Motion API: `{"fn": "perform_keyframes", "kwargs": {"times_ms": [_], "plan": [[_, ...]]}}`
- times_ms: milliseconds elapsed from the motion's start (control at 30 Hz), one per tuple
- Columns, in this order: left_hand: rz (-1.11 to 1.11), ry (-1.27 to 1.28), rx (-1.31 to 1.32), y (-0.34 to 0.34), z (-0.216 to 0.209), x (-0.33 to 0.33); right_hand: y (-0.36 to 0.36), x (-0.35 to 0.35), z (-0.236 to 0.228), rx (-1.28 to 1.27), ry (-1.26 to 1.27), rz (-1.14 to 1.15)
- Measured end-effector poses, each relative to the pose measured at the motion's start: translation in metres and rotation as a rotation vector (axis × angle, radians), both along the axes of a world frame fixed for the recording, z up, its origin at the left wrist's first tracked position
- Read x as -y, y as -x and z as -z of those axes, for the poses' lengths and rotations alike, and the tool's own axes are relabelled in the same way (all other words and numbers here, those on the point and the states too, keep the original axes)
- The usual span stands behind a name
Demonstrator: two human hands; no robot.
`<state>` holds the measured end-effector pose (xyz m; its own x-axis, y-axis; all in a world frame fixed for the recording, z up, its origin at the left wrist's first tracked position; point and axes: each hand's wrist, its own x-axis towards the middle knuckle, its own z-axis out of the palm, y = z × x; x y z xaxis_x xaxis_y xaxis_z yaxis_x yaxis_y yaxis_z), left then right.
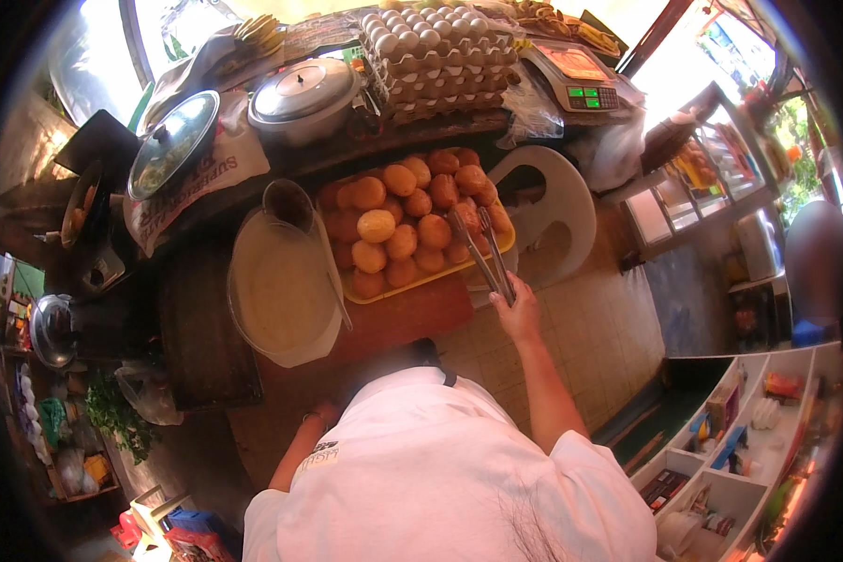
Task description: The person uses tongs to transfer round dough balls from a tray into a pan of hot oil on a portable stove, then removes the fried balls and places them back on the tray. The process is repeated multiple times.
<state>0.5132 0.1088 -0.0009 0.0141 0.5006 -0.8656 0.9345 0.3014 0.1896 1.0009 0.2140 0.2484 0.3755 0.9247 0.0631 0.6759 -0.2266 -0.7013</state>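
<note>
My right hand [516, 307] is closed around the handle end of metal tongs [496, 270]. The tongs' two arms are spread, and their tips lie over the right part of a yellow-rimmed tray [412, 287]. Heaped in this tray are many round golden-brown balls [377, 226] that look like fried dough. I cannot make out any ball gripped between the tips. My left hand [325, 413] hangs low beside my body, left of my shirt, with its fingers too small and dim to read. Left of the tray stands an oval tub [286, 339] with pale contents and a dark-looking scoop [288, 204] at its far rim.
Stacked egg trays [440, 70], a lidded pot [303, 91] and a digital scale [573, 77] line the counter behind. A glass-lidded pan [173, 145] stands at the left. The white plastic chair [571, 211] is right of the tray. White shelving [740, 450] fills the lower right.
</note>
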Motion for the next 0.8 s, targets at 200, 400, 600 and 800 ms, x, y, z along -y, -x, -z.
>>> {"fn": "perform_keyframes", "kwargs": {"times_ms": [200,400,600,800], "plan": [[-0.034,-0.054,-0.013,0.001,0.005,0.001,-0.011,0.003,-0.006,-0.042,-0.022,0.028],[-0.024,0.016,0.008,-0.008,-0.03,-0.002,-0.025,-0.024,-0.015,-0.022,-0.034,0.058],[-0.131,-0.069,-0.029,-0.008,-0.039,0.013,-0.025,-0.07,-0.007,-0.066,0.061,0.101],[-0.177,-0.073,-0.026,-0.003,-0.036,0.025,-0.021,-0.095,0.002,-0.066,0.081,0.09]]}}
